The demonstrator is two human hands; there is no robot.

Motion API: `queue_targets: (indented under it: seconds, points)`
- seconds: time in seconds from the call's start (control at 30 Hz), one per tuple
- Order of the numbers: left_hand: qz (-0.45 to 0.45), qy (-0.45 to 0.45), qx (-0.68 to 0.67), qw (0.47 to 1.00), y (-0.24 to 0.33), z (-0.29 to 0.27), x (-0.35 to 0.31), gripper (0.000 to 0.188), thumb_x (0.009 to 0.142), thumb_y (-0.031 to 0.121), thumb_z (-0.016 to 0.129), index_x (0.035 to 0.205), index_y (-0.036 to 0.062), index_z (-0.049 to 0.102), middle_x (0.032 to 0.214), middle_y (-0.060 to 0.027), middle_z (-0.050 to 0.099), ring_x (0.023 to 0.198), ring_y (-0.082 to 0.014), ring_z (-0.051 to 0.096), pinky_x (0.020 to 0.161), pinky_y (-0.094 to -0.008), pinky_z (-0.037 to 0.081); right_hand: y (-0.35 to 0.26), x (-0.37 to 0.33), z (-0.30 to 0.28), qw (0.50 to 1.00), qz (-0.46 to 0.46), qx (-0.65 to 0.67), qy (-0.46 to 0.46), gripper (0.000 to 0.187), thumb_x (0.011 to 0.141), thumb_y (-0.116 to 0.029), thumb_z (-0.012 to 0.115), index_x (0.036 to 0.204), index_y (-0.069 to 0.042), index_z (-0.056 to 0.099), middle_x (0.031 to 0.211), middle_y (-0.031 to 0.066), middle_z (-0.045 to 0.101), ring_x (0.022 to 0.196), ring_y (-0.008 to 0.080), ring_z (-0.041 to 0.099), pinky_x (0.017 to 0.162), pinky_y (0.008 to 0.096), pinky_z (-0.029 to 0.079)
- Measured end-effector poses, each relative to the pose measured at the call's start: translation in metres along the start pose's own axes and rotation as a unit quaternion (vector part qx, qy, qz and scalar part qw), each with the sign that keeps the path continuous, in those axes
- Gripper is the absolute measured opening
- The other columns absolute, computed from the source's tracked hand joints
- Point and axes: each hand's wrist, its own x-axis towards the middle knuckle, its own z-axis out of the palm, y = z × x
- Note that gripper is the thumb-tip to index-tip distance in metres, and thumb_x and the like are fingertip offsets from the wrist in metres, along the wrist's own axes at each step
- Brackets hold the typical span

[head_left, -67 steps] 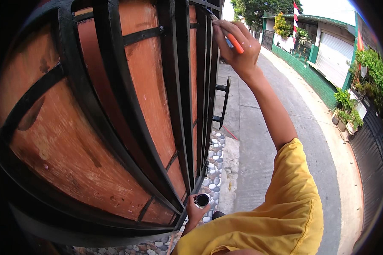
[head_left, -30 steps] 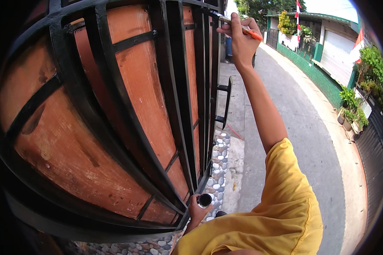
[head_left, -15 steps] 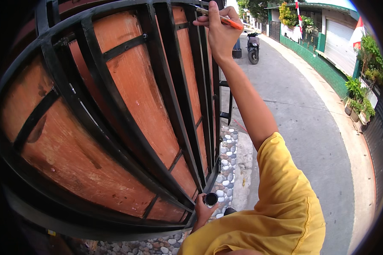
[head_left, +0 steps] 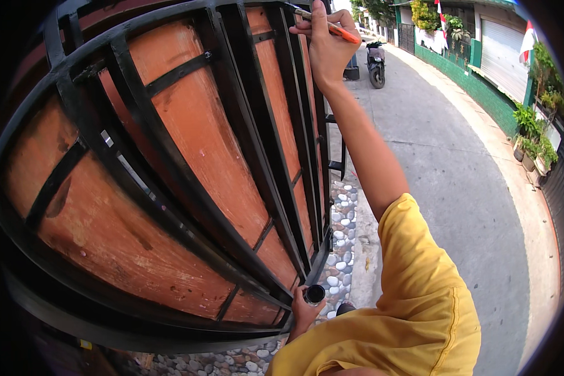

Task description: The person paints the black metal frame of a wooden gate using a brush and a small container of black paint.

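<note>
The work in hand looks like brushing dark paint onto the gate [head_left: 188, 144], with the strokes seemingly meant for a bar [head_left: 290, 81] rather than the orange-brown panels [head_left: 128, 219]. The right hand [head_left: 329, 53] reaches up along the road side of the gate and grasps the brush [head_left: 346, 33], fingers closed around its middle and one digit standing upright against it. The brush is held at the gate's top edge, toward the corner farther along the road [head_left: 451, 175]; whether its bristles touch the metal or hang just beside it, I cannot tell. They point to the upper left, in toward the gate, while the orange butt points to the lower right, out over the road, so the long axis slants across the upright bars instead of running along them. Low down, near the gate's bottom edge and above the pebbles [head_left: 341, 250], the left hand [head_left: 304, 311] grasps a small cup [head_left: 314, 293], thumb and fingers wrapped about its side; its round mouth faces upward and is dark inside, probably with paint. The next move, I judge, calls for a light, steady stroke with the bristles laid flat to the metal and clear of the panels, and for the cup kept level.
</note>
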Motion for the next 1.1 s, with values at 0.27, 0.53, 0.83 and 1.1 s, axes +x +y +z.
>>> queue_targets:
  seconds: [0.27, 0.53, 0.83, 1.1]
  points:
    - [-0.008, -0.014, -0.011, 1.000, 0.000, 0.000, -0.002, 0.062, 0.059, 0.019, 0.090, 0.106, 0.0029, 0.054, 0.100, -0.0153, 0.060, 0.091, -0.0312, 0.062, 0.081, -0.0398, 0.050, -0.020, -0.013, 0.019, 0.996, 0.044, 0.074, 0.004, 0.033, 0.097, -0.020, 0.065, 0.075, -0.003, 0.047, 0.067, 0.0152, 0.066, 0.058, 0.0190, 0.069, 0.050, 0.0283, 0.057]
    - [0.008, -0.014, 0.021, 1.000, 0.011, 0.001, 0.007, 0.061, 0.060, 0.019, 0.089, 0.107, 0.0025, 0.054, 0.100, -0.0155, 0.060, 0.092, -0.0313, 0.062, 0.082, -0.0393, 0.050, -0.010, -0.008, 0.009, 0.956, 0.227, 0.183, 0.032, 0.029, 0.098, -0.024, 0.063, 0.081, -0.005, 0.049, 0.073, 0.0141, 0.068, 0.059, 0.0218, 0.070, 0.056, 0.0300, 0.058]
    - [-0.048, 0.051, 0.044, 0.997, 0.019, 0.018, 0.040, 0.064, 0.062, 0.018, 0.090, 0.112, 0.0012, 0.053, 0.107, -0.0162, 0.064, 0.095, -0.0266, 0.066, 0.084, -0.0365, 0.053, 0.009, 0.001, -0.036, 0.990, 0.077, 0.101, 0.053, 0.030, 0.100, -0.022, 0.060, 0.077, -0.005, 0.051, 0.064, 0.0063, 0.063, 0.052, 0.0092, 0.061, 0.047, 0.0228, 0.052]
    - [-0.093, 0.165, -0.025, 0.982, 0.028, 0.062, 0.075, 0.061, 0.067, 0.012, 0.088, 0.114, -0.0004, 0.052, 0.105, -0.0120, 0.064, 0.097, -0.0182, 0.065, 0.085, -0.0323, 0.055, 0.030, 0.001, -0.036, 0.975, 0.077, 0.173, -0.119, 0.024, 0.094, -0.015, 0.070, 0.078, -0.003, 0.057, 0.066, 0.0116, 0.070, 0.061, 0.0150, 0.070, 0.058, 0.0240, 0.056]
